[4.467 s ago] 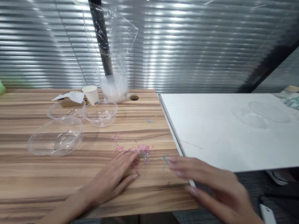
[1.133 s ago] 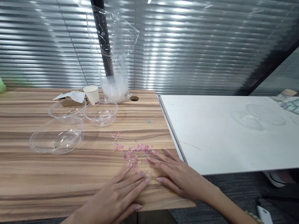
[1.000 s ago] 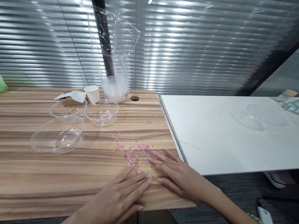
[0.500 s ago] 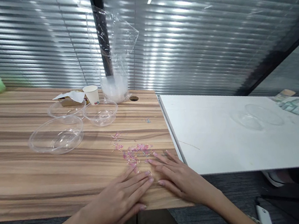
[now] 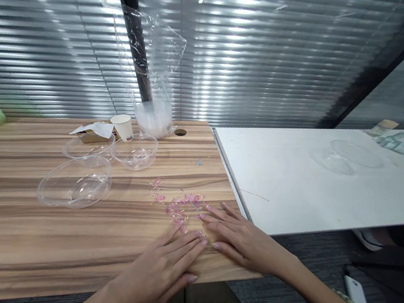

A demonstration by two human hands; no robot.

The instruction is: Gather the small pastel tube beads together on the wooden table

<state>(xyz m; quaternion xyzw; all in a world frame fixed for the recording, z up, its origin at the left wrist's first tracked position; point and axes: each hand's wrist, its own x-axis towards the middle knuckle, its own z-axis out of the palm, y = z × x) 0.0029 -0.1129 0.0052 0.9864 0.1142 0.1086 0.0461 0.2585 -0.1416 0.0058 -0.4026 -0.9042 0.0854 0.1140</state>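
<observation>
A loose heap of small pink and clear slivers (image 5: 182, 208) lies on the wood-grain table (image 5: 130, 231) in front of me. My left hand (image 5: 168, 264) rests palm down at the near side of the heap, fingers stretched out and touching its edge. To the right, my right hand (image 5: 238, 236) lies flat with its fingers spread, the tips close to the slivers. Neither hand grips anything. Further left stand a large clear plastic bowl (image 5: 77, 201) and a smaller clear bowl (image 5: 139, 163).
Another clear bowl (image 5: 74, 152) stands behind, near a white paper cup (image 5: 123, 127) and a small box with paper (image 5: 96, 133). A plastic bag of stacked bowls (image 5: 154, 118) leans by the blinds. A white table (image 5: 285, 185) adjoins on the right, with clear lids (image 5: 356, 155).
</observation>
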